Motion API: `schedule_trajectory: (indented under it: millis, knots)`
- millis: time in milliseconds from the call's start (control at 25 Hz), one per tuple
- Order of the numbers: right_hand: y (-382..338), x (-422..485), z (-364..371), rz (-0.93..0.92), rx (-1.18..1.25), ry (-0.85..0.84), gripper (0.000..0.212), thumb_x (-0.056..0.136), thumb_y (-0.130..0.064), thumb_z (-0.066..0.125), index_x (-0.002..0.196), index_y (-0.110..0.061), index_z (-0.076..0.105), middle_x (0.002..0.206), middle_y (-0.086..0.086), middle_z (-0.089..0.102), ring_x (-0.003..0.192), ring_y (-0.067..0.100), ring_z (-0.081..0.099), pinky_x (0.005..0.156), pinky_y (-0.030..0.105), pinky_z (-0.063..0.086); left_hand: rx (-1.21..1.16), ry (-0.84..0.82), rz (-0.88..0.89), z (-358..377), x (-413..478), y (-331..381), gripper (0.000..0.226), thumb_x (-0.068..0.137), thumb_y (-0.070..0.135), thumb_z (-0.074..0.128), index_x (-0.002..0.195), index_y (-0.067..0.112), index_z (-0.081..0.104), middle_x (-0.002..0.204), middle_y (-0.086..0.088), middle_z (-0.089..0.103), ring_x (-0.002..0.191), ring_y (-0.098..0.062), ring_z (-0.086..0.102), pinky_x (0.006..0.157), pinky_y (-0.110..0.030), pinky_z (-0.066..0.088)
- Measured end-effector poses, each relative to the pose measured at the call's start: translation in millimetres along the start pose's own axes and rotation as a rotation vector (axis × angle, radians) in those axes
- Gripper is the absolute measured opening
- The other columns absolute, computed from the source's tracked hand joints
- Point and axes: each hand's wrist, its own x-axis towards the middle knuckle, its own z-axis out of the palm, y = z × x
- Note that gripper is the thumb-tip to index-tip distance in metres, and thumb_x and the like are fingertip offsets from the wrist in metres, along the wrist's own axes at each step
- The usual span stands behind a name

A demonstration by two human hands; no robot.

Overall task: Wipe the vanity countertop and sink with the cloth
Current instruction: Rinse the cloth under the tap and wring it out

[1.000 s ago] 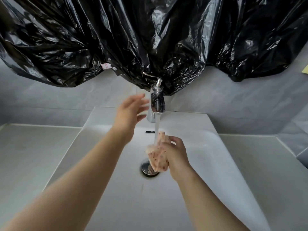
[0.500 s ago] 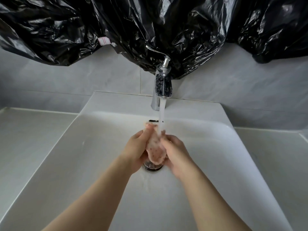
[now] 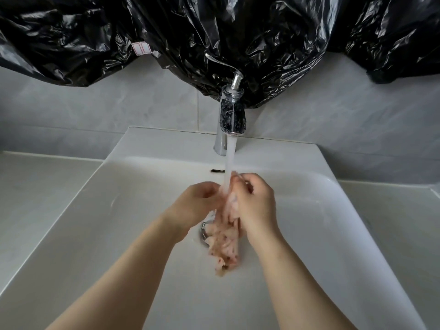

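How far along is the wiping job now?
Done: the faucet is running. In hand: the left hand and right hand hold the speckled cloth under the stream, wetting it. Left: wiping the countertop and sink, not yet begun.

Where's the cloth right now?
In the head view, the cloth hangs mid-frame over the drain, gripped between the left hand and right hand under the running tap.

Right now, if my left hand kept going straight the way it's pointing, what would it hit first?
The cloth. Your left hand points toward the running water and touches the cloth there. Just beyond is your right hand, which also holds it. Depth is hard to judge from one view.
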Motion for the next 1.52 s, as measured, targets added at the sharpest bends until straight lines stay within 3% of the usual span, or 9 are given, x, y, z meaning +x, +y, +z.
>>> schedule_trajectory:
  millis: [360,480,640,800,880,960,1160,1320,1520]
  knots:
    - [1,-19,24,-0.015,-0.286,-0.204,0.032,0.094,-0.048,0.042,0.074,-0.025,0.052,0.086,0.002,0.068,0.086,0.022,0.06,0.075,0.031,0.046,-0.326,0.228,-0.197,33,-4,5,0.034,0.1,0.033,0.034,0.088,0.011,0.057,0.083,-0.004,0.056,0.067,-0.014,0.061,0.059,-0.023,0.046]
    - [0,-11,23,0.082,-0.244,-0.085,0.036,0.095,-0.048,0.042,0.076,-0.024,0.062,0.086,0.003,0.067,0.09,0.025,0.059,0.072,0.031,0.042,-0.553,0.188,-0.277,40,-9,9,0.042,0.099,0.035,0.036,0.078,0.008,0.06,0.065,-0.012,0.063,0.049,-0.021,0.06,0.039,-0.019,0.039]
    - [-2,-23,25,-0.032,-0.482,-0.258,0.046,0.097,-0.05,0.031,0.107,-0.021,0.065,0.086,0.005,0.068,0.099,0.024,0.06,0.076,0.028,0.041,-0.321,0.237,-0.392,34,1,9,0.04,0.098,0.028,0.04,0.127,0.002,0.048,0.129,-0.019,0.053,0.118,-0.029,0.051,0.075,-0.019,0.048]
    - [-4,-10,14,0.126,-0.446,-0.147,0.048,0.097,-0.049,0.028,0.098,-0.02,0.066,0.101,0.009,0.066,0.103,0.03,0.06,0.089,0.035,0.048,-0.526,0.157,-0.344,38,-2,4,0.043,0.097,0.04,0.038,0.085,0.007,0.063,0.068,-0.016,0.06,0.056,-0.024,0.054,0.05,-0.026,0.042]
    - [-5,-15,17,0.032,-0.544,-0.205,0.047,0.097,-0.051,0.027,0.109,-0.023,0.063,0.109,0.009,0.066,0.107,0.029,0.058,0.086,0.032,0.043,-0.555,0.199,-0.332,33,-3,7,0.042,0.098,0.036,0.036,0.107,0.001,0.058,0.093,-0.021,0.066,0.067,-0.022,0.061,0.055,-0.02,0.049]
    - [-4,-23,18,-0.034,-0.602,-0.216,0.044,0.098,-0.049,0.026,0.107,-0.023,0.06,0.107,0.006,0.066,0.105,0.027,0.058,0.08,0.032,0.039,-0.64,0.134,-0.405,29,-5,7,0.04,0.097,0.038,0.039,0.095,0.004,0.06,0.078,-0.013,0.068,0.066,-0.016,0.064,0.057,-0.017,0.05]
    - [12,-1,-1,-0.003,-0.357,0.138,0.026,0.095,-0.04,0.044,0.093,-0.014,0.049,0.097,0.006,0.055,0.099,0.029,0.054,0.075,0.031,0.035,-0.615,-0.095,-0.241,12,1,7,0.024,0.094,0.015,0.043,0.094,0.005,0.065,0.082,-0.009,0.062,0.068,-0.018,0.059,0.06,-0.023,0.05]
    - [3,-5,3,0.137,0.005,-0.182,0.042,0.08,-0.058,0.058,0.077,-0.016,0.057,0.062,0.005,0.064,0.065,0.025,0.063,0.064,0.031,0.052,-0.546,-0.099,-0.09,-2,5,8,0.027,0.089,-0.011,0.041,0.109,-0.007,0.058,0.095,-0.021,0.057,0.084,-0.028,0.051,0.078,-0.027,0.044]
    - [10,10,3,0.245,0.127,-0.038,0.021,0.091,-0.026,0.049,0.079,-0.017,0.063,0.089,0.014,0.071,0.087,0.034,0.067,0.083,0.05,0.055,-0.348,0.008,-0.023,-8,0,13,0.017,0.086,0.02,0.059,0.087,0.004,0.062,0.06,-0.006,0.061,0.049,-0.016,0.052,0.054,-0.024,0.047]
